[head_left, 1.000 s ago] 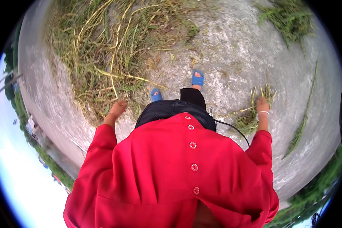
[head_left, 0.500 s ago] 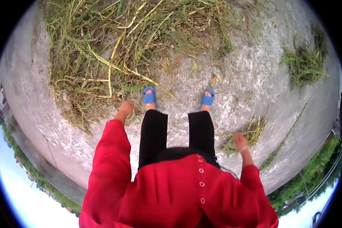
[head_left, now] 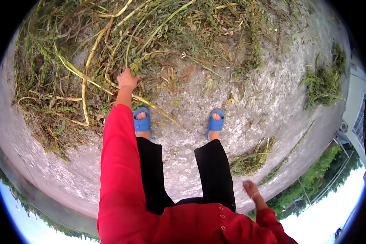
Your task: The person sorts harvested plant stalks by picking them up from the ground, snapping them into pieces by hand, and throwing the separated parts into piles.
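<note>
My left hand reaches down into the near edge of a large heap of cut plants. Its fingers are closed on a plant stalk that rises past the fingertips; part of the grip is hidden. Long yellowish stems lie just left of this hand and under the wrist. Off to the right, my right hand hangs in the air by my hip, fingers curled in, with nothing visible in it. Closest to it on the ground is a small clump of cut plants.
My feet, in blue slippers, stand apart on rough grey concrete. Another green plant pile lies at the far right. A thin line of plant scraps runs along the right. Trees and a building border the ground.
My left hand has moved forward from beside the foot into the heap and closed on a stalk. My body leans further forward, and my right hand has drawn back toward the hip.
</note>
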A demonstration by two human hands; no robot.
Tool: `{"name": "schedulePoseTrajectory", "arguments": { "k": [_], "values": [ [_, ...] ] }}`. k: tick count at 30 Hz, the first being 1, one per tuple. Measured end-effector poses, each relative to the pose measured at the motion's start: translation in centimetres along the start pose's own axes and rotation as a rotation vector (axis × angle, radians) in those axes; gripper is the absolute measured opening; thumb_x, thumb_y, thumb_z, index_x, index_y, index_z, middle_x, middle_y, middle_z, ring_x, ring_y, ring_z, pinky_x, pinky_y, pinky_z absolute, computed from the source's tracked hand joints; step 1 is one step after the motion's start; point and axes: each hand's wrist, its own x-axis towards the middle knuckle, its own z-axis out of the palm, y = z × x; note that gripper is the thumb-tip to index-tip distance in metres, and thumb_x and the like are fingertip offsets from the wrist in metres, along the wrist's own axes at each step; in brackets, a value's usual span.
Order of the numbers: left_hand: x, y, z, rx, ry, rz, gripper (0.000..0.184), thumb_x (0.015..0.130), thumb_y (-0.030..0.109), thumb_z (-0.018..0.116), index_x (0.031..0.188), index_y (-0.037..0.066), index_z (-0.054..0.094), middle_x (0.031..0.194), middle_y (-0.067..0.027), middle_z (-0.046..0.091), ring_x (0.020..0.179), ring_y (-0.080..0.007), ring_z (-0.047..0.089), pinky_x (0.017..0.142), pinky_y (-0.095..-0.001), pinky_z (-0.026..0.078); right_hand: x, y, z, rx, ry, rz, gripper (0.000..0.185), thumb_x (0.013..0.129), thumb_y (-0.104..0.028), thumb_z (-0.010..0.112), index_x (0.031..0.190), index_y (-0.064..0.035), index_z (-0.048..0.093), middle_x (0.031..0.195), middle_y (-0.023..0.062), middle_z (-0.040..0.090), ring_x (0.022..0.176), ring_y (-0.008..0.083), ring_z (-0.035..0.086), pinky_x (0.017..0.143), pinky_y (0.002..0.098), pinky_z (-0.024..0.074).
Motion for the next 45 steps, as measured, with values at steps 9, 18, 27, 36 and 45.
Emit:
{"name": "schedulePoseTrajectory", "arguments": {
  "k": [9, 18, 27, 36, 45],
  "values": [
    [-24.5, 4.5, 4.8, -0.636, -0.09, 0.295, 0.031, 0.076, 0.014, 0.063, 0.098, 0.002, 0.046, 0.083, -0.0213, 0.052, 0.079, -0.0409, 0.052, 0.067, -0.0426, 0.042, 9.8, -33.1, 4.3, 0.982, -0.463, -0.233, 0.075, 0.086, -0.046, 0.051, 0.137, -0.0017, 0.019, 0.131, 0.0222, 0.037, 0.116, 0.0342, 0.044, 0.089, 0.048, 0.0435],
    [-36.9, 5.0, 4.2, -0.211, -0.344, 0.811, 0.045, 0.068, 0.02, 0.07, 0.103, 0.005, 0.045, 0.096, -0.0128, 0.049, 0.094, -0.0317, 0.048, 0.091, -0.0472, 0.028, 8.8, -38.8, 4.4, 1.48, -0.367, -0.173, 0.019, 0.094, -0.03, 0.043, 0.101, -0.0134, 0.048, 0.066, 0.0031, 0.048, 0.045, 0.0108, 0.034, 0.04, 0.028, 0.0313],
    [-26.4, 15.9, -9.8, -1.346, -0.605, 0.23, 0.052, 0.095, 0.042, 0.034, 0.125, 0.0, 0.04, 0.116, -0.0153, 0.05, 0.11, -0.0276, 0.047, 0.094, -0.0389, 0.036, -2.0, -39.3, 6.5, 0.899, -0.285, -0.919, 0.019, 0.094, -0.023, 0.045, 0.099, -0.0055, 0.048, 0.061, -0.0028, 0.043, 0.05, 0.0055, 0.04, 0.046, 0.0211, 0.0345],
    [-29.6, 18.9, -14.6, -1.059, -0.188, 0.388, 0.03, 0.095, 0.028, 0.037, 0.079, 0.006, 0.049, 0.052, -0.0033, 0.044, 0.041, -0.0195, 0.043, 0.043, -0.0319, 0.038, -11.8, -42.8, -4.7, -0.201, 0.763, -1.701, 0.045, 0.081, -0.023, 0.058, 0.121, -0.0062, 0.048, 0.119, 0.0197, 0.046, 0.107, 0.0366, 0.047, 0.096, 0.0474, 0.0327],
    [-38.4, 18.5, -15.7, -0.228, -0.102, 0.952, 0.034, 0.088, 0.03, 0.049, 0.065, 0.005, 0.049, 0.054, -0.0117, 0.048, 0.048, -0.031, 0.048, 0.047, -0.0372, 0.037, -13.2, -38.9, -12.0, -0.537, 0.585, -1.549, 0.026, 0.078, -0.035, 0.059, 0.066, -0.0125, 0.053, 0.056, 0.0019, 0.046, 0.061, 0.0213, 0.053, 0.069, 0.037, 0.0421]
  ]
}}
